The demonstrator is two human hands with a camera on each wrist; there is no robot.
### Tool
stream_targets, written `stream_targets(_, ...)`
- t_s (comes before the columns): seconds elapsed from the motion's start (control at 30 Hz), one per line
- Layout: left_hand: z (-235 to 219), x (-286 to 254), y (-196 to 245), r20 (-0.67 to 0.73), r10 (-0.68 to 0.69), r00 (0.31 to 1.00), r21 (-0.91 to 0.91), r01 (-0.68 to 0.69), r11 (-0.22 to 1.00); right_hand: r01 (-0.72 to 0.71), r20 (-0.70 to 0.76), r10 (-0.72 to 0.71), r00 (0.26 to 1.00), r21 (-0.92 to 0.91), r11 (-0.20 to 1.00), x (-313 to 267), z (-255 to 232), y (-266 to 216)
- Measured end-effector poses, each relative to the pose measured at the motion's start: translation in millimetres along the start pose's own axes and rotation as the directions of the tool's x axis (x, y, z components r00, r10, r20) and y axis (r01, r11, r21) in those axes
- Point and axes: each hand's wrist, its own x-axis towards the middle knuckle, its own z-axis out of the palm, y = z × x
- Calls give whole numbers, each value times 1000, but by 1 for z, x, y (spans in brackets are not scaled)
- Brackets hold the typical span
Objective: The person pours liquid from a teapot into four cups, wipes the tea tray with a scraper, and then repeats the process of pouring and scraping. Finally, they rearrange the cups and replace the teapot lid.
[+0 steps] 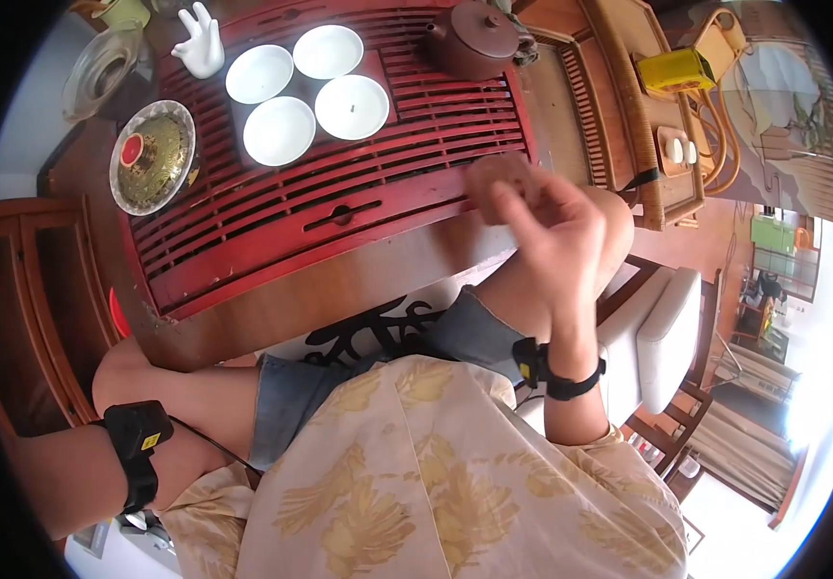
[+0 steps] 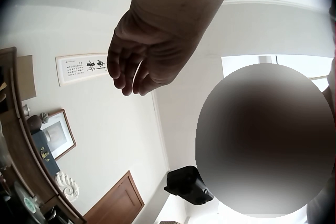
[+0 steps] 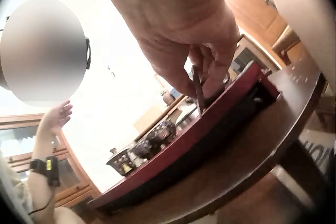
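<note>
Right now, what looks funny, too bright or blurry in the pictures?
Head view: bent edges, white glare near the curtains, a smeary flat brown piece in the right hand; left wrist view: dim left hand against a pale wall, big blurred circle; right wrist view: blurred oval, washed-out wall.

From where I stand, the thin brown piece [image 1: 490,189] between the fingers of the right hand [image 1: 563,236] looks smooth and fairly dull, and the slatted tray [image 1: 272,253] just beyond them is red-painted wood with a glossy surface, chipped rough along its rim. Farther past the fingertips, the teapot [image 1: 472,41] looks like brown clay with a soft sheen, while the white cups [image 1: 279,131] off to their left are smooth, shiny ceramic. Back behind the fingers, the patterned shirt [image 1: 416,473] is matt cloth above faded denim shorts [image 1: 291,405].
</note>
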Motion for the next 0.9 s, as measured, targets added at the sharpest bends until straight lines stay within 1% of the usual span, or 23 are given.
stream_targets(0.03, -1, 0, -2, -3, 3, 1000, -5, -3, 1000, -36, -59, 32, 998, -67, 997, 6, -9, -10)
stream_targets(0.07, -8, 3, -4, 57, -3, 998, -78, 8, 997, -41, -132, -1, 991, -315, 948, 12, -20, -13)
stream_targets(0.13, -22, 8, -7, 177, -3, 984, -224, 43, 974, 81, -195, -186, 963, -451, 889, 18, -27, -8)
stream_targets(0.23, -23, 9, -9, 162, -4, 987, -235, 42, 971, 300, -42, -372, 927, -512, 805, 8, -13, -16)
stream_targets(0.27, -24, 11, -14, 146, 44, 988, -184, -16, 983, 306, -44, -371, 928, -479, 823, 0, -4, -11)
stream_targets(0.33, -21, 16, -25, 125, 142, 982, -80, -133, 988, 368, 51, -381, 923, -408, 836, -15, 12, -20)
stream_targets(0.37, -16, 12, -19, 69, 75, 995, -60, -71, 996, 451, 92, -449, 889, -359, 817, -20, 24, -24)
stream_targets(0.4, -3, 5, -4, 11, 8, 1000, -45, -8, 999, 529, 128, -516, 847, -307, 791, -26, 37, -28)
stream_targets(0.43, 5, 1, 4, -48, -58, 997, -35, 56, 998, 553, 173, -526, 833, -232, 800, -35, 49, -31)
stream_targets(0.47, 0, 3, -1, -2, -11, 1000, -47, 11, 999, 573, 216, -538, 815, -156, 805, -44, 59, -33)
stream_targets(0.5, -11, 7, -13, 43, 37, 998, -60, -34, 998, 538, 232, -504, 832, -112, 836, -54, 68, -42)
stream_targets(0.53, -12, 9, -16, 87, 85, 993, -75, -79, 994, 501, 250, -471, 846, -69, 863, -59, 73, -48)
stream_targets(0.57, -12, 6, -14, 76, 68, 995, -63, -63, 996, 489, 256, -461, 850, -55, 871, -57, 73, -48)
stream_targets(0.63, -1, -5, 4, 51, 28, 998, -34, -26, 999, 439, 191, -424, 885, -39, 898, -42, 69, -42)
stream_targets(0.67, 1, -5, 6, 31, 10, 999, -29, -9, 1000, 413, 162, -404, 901, -29, 910, -35, 63, -39)
stream_targets(0.7, 3, -5, 7, 11, -9, 1000, -23, 9, 1000, 189, 142, -186, 972, -12, 982, -33, 53, -37)
stream_targets(0.73, 4, -5, 5, -9, -27, 1000, -17, 27, 1000, 106, 80, -107, 991, 16, 994, -26, 40, -28)
stream_targets(0.77, 3, -4, 3, -3, -14, 1000, -18, 14, 1000, 5, 73, -4, 997, -10, 1000, -17, 22, -12)
stream_targets(0.8, 1, -3, 1, 3, -2, 1000, -16, 3, 1000, -41, 24, 38, 999, 156, 987, -11, 13, -30)
stream_targets(0.83, -3, -1, -3, 10, 10, 1000, -11, -9, 1000, -79, -23, 82, 996, 111, 991, -1, -4, 1)
stream_targets(0.87, -8, 3, -9, 45, 43, 998, -51, -41, 998, -79, -40, 70, 997, -311, 947, 7, -19, -21)
stream_targets(0.9, -12, 8, -16, 79, 78, 994, -92, -70, 993, -122, -47, 114, 992, -196, 973, 10, -24, -17)
